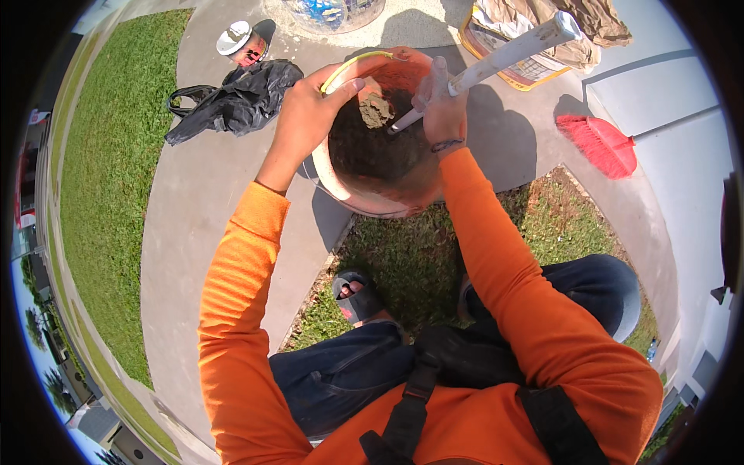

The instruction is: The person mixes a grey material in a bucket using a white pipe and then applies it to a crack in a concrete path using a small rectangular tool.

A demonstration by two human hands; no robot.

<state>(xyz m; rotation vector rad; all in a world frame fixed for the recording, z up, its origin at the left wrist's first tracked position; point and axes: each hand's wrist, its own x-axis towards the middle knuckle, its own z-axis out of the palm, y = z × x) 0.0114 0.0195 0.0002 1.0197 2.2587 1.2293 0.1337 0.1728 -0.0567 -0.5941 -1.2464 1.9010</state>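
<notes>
An orange-pink bucket [411,68] stands tilted in front of me, with a dark, shaded inside. A lump of sandy grey-brown mix [376,111] clings inside near its far wall. My left hand [308,112] is closed on the left rim, its thumb over the edge, beside a yellow handle grip [350,65]. A long whitish pipe-like stick [504,56] slants down into the bucket, its lower end near the lump. My right hand [446,116] is wrapped round this stick over the right rim. What lies at the bottom of the bucket is too dark to tell.
A black plastic bag [240,99] and a small white-lidded tub [246,43] lie to the left. A paint-smeared container [333,11] stands beyond. At the right are an open paper sack [535,66] and a red broom head [597,146]. Grass [387,260] borders the concrete path [205,201].
</notes>
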